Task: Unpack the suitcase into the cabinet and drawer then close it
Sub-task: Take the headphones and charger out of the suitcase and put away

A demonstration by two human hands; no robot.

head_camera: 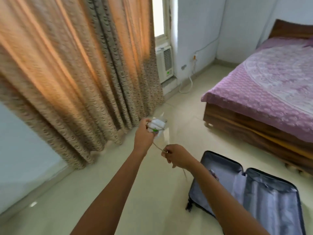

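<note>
Holding both arms out over the floor (84, 200), I have my left hand (144, 134) curled around a small white packet (157, 124), my right hand (176, 156) pinching its cord (158, 146); the suitcase (274, 197) lies open under my right forearm.

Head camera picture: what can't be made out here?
White bundle in the left hand: blurred, partly covered by fingers.
Thin cord pinched by the right hand: blurred, lower end lost.
Suitcase: cut by the bottom edge, crossed by the right forearm.
Cabinet and drawer: outside the head view.
</note>
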